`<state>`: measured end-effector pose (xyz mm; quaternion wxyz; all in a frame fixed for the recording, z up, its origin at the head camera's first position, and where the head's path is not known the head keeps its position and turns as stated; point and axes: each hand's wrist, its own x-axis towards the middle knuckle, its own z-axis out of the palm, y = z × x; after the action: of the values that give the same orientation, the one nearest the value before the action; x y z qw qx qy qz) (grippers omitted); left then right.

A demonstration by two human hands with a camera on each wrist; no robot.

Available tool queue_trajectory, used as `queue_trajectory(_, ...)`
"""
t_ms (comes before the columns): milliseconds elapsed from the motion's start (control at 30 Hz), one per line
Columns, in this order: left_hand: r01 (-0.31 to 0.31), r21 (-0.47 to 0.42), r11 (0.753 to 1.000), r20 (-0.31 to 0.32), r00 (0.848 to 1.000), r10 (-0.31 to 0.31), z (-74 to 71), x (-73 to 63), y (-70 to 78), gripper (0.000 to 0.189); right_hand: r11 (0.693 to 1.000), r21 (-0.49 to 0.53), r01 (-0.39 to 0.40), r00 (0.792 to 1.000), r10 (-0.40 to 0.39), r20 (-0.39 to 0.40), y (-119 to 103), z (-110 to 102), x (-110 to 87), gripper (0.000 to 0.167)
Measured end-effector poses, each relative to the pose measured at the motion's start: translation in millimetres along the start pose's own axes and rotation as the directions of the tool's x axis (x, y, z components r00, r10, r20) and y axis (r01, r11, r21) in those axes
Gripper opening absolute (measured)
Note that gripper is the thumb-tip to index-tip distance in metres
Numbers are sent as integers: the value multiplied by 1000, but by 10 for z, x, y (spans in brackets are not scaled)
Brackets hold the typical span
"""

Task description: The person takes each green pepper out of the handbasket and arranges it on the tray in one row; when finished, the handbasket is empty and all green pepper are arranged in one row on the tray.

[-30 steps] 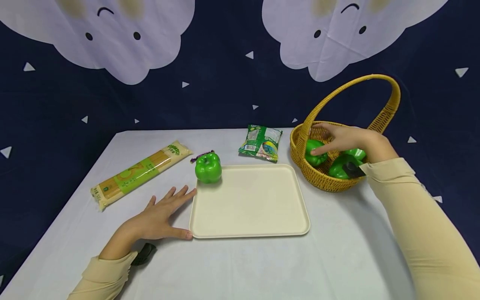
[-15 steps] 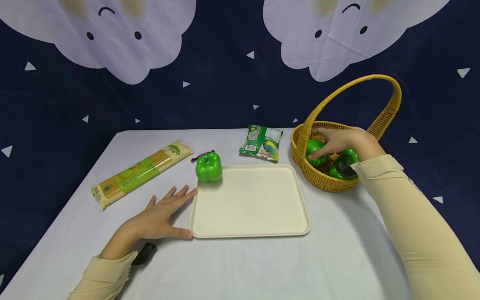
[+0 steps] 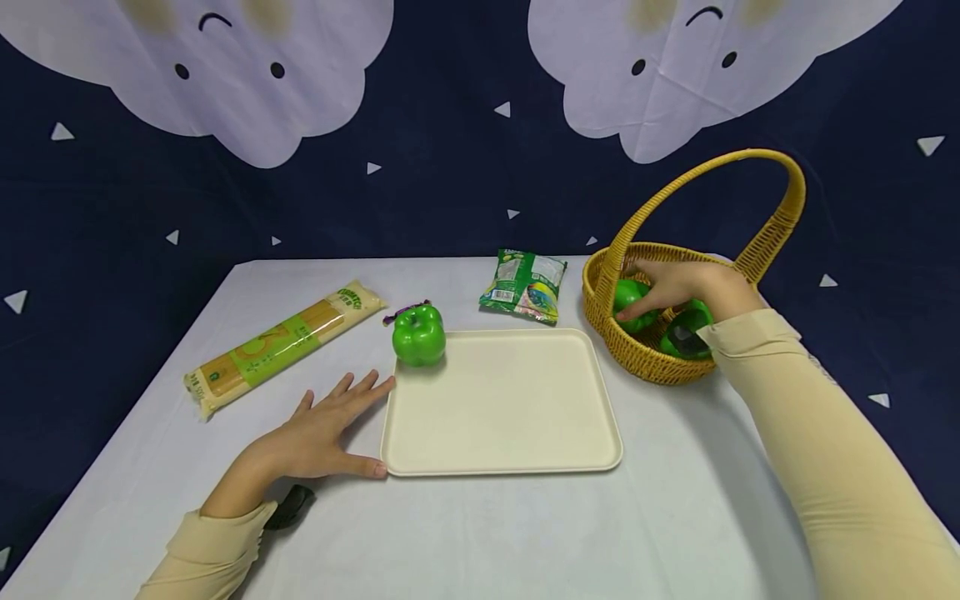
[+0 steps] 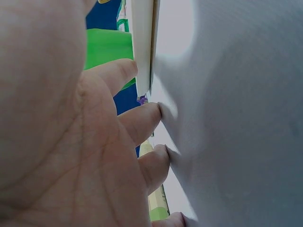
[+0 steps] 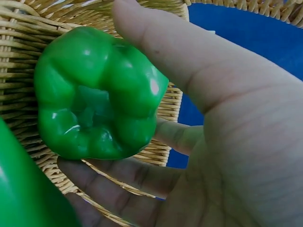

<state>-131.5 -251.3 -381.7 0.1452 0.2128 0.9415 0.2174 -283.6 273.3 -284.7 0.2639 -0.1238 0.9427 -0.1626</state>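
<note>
Inside the yellow wicker basket [image 3: 645, 362], my right hand [image 3: 678, 287] holds a green bell pepper [image 5: 99, 94], thumb along one side and fingers round the other. A second green pepper [image 5: 23, 189] lies beside it in the basket, partly hidden by my wrist in the head view. My left hand [image 3: 318, 437] is spread flat on the table, with thumb and index fingertip at the left edge of the cream tray [image 3: 502, 408]. Another green bell pepper [image 3: 418, 335] sits on the tray's far left corner.
A long pack of dry noodles [image 3: 285, 346] lies slanted at the left. Behind the tray is a green snack bag [image 3: 525, 285]; a small purple strip [image 3: 392, 319] shows behind the tray's pepper. The basket's tall handle [image 3: 705, 167] arches above my right hand.
My right hand has moved slightly left and in around the pepper in the basket, uncovering more of the second pepper. The left hand and the tray have stayed put.
</note>
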Motion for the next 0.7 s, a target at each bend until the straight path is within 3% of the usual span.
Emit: queue_trajectory(700,2,5,1000,0,1000,-2,1,3,-1,122,1000,-11,20,999,-20,-25,43,33,39,90)
